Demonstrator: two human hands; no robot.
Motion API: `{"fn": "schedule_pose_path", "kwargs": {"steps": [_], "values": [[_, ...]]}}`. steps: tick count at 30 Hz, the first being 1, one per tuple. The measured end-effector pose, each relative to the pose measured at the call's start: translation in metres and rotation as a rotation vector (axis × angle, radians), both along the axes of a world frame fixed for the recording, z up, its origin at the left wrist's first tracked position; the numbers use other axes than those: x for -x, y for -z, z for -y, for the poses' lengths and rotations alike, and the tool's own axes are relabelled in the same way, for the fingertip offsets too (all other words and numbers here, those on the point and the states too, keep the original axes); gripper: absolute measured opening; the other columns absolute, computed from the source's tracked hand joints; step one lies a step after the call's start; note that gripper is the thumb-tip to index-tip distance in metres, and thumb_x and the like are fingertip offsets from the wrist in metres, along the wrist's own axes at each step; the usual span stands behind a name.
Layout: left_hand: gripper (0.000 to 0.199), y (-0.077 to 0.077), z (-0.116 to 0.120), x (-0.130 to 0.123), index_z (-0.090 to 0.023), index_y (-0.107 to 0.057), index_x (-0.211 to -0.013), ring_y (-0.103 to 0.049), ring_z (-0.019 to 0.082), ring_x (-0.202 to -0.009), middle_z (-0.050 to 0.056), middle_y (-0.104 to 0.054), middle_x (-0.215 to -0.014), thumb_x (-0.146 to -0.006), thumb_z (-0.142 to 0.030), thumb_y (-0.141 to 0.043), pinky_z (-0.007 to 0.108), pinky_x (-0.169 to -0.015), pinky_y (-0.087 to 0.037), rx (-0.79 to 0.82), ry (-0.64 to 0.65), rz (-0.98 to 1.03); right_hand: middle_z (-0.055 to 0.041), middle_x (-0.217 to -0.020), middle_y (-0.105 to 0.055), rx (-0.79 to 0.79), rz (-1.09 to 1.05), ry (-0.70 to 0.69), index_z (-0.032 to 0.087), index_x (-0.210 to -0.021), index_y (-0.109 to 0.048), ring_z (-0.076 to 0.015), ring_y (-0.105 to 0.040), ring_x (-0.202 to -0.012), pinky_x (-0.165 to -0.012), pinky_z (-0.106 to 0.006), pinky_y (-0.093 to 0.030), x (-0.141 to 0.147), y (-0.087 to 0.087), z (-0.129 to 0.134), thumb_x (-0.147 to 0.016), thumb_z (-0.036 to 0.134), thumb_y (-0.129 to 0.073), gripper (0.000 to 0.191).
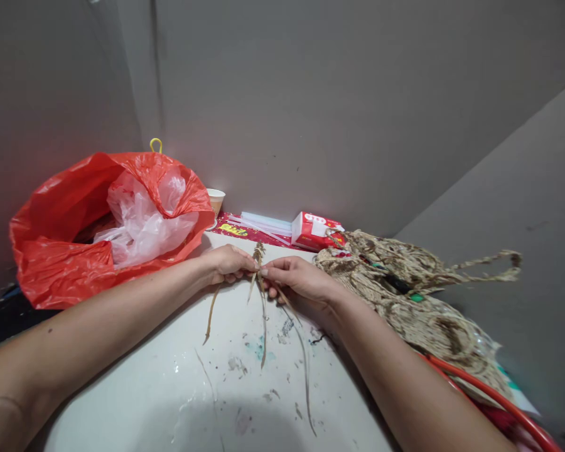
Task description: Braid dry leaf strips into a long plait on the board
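My left hand point(230, 262) and my right hand point(295, 276) meet over the far part of a white board point(179, 389). Between them is a small bundle of dry brown plant-fibre strands point(264, 326), its knotted top standing up between my fingertips. Both hands pinch the strands close to that top. Several loose ends hang toward me: one below my left hand, others in the middle and under my right hand, with a long thin one reaching down the board. The fingertips partly hide how the strands cross.
A red plastic bag point(61, 270) with crumpled clear plastic stands at left, beside a paper cup point(216, 199). Behind the board lie translucent sticks point(263, 223) and a red tissue pack point(313, 231). Coiled braided fibre rope point(405, 257) piles up at right, near a red tube point(494, 395). Grey walls enclose the back.
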State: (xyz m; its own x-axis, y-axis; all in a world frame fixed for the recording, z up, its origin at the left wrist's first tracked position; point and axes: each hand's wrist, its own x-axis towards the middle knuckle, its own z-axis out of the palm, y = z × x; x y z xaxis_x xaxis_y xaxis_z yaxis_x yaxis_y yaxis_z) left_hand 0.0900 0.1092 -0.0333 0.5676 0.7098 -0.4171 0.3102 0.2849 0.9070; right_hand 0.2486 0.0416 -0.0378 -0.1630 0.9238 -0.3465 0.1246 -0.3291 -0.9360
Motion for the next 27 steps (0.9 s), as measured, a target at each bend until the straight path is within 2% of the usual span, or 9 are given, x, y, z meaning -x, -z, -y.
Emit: {"fn": "schedule_pose_path", "kwargs": {"steps": [4,9,14,17,19,23,27], "values": [[0.012,0.000,-0.002,0.000,-0.013,-0.056,-0.061,-0.026,0.002,-0.037,-0.006,-0.043,-0.046,-0.067,-0.016,-0.066,0.020,-0.039,-0.009,0.018,0.012,0.003,0.0001,-0.054,-0.057,-0.028,0.074,0.020,0.014,-0.058,-0.058,-0.0039,-0.038,-0.039,-0.036,-0.017,-0.030,0.000,0.001,-0.001,-0.075,0.020,-0.060,0.018],[0.012,0.002,-0.005,0.001,-0.013,-0.058,-0.063,-0.024,0.002,-0.036,-0.006,-0.043,-0.046,-0.065,-0.019,-0.068,0.020,-0.038,-0.007,0.026,0.041,0.013,0.0033,-0.052,-0.050,-0.088,0.196,0.004,0.017,-0.062,-0.057,-0.0042,-0.025,-0.037,-0.036,-0.021,-0.014,0.001,0.000,-0.002,-0.076,0.026,-0.058,0.017],[0.010,0.003,-0.006,0.001,-0.012,-0.059,-0.064,-0.025,0.001,-0.036,-0.003,-0.050,-0.050,-0.065,-0.019,-0.066,0.020,-0.038,-0.008,0.018,0.048,0.014,0.0042,-0.051,-0.042,-0.317,0.428,-0.032,0.017,-0.059,-0.055,-0.0077,-0.031,-0.046,-0.044,-0.022,-0.024,0.003,0.003,-0.003,-0.078,0.022,-0.052,0.020],[0.008,0.003,-0.007,0.001,-0.011,-0.059,-0.065,-0.024,0.001,-0.036,-0.001,-0.054,-0.052,-0.066,-0.017,-0.064,0.020,-0.038,-0.007,0.052,0.065,0.018,0.0040,-0.052,-0.042,-0.378,0.479,-0.065,0.017,-0.059,-0.054,-0.0086,-0.033,-0.049,-0.047,-0.022,-0.026,0.001,0.005,-0.005,-0.077,0.022,-0.051,0.019],[0.006,0.003,-0.007,0.001,-0.011,-0.059,-0.065,-0.024,0.001,-0.036,-0.001,-0.056,-0.053,-0.066,-0.016,-0.062,0.020,-0.038,-0.007,0.060,0.065,0.015,0.0045,-0.052,-0.043,-0.351,0.423,-0.068,0.017,-0.060,-0.054,-0.0081,-0.033,-0.048,-0.046,-0.021,-0.026,0.000,0.005,-0.005,-0.077,0.022,-0.052,0.018],[0.007,0.004,-0.003,0.000,-0.012,-0.059,-0.064,-0.025,0.002,-0.036,0.000,-0.058,-0.053,-0.066,-0.018,-0.062,0.020,-0.038,-0.008,-0.020,0.046,0.007,0.0063,-0.045,-0.043,-0.150,0.246,-0.041,0.016,-0.063,-0.054,-0.0054,-0.028,-0.039,-0.039,-0.020,-0.019,0.001,0.004,-0.003,-0.077,0.024,-0.053,0.016],[0.005,0.005,0.003,-0.002,-0.013,-0.059,-0.064,-0.028,0.002,-0.036,-0.001,-0.059,-0.051,-0.066,-0.017,-0.062,0.020,-0.037,-0.012,-0.095,-0.013,-0.018,0.0029,-0.044,-0.052,-0.074,0.188,-0.050,0.015,-0.065,-0.056,-0.0044,-0.029,-0.031,-0.034,-0.019,-0.016,0.005,0.002,0.001,-0.079,0.023,-0.047,0.018]]}}
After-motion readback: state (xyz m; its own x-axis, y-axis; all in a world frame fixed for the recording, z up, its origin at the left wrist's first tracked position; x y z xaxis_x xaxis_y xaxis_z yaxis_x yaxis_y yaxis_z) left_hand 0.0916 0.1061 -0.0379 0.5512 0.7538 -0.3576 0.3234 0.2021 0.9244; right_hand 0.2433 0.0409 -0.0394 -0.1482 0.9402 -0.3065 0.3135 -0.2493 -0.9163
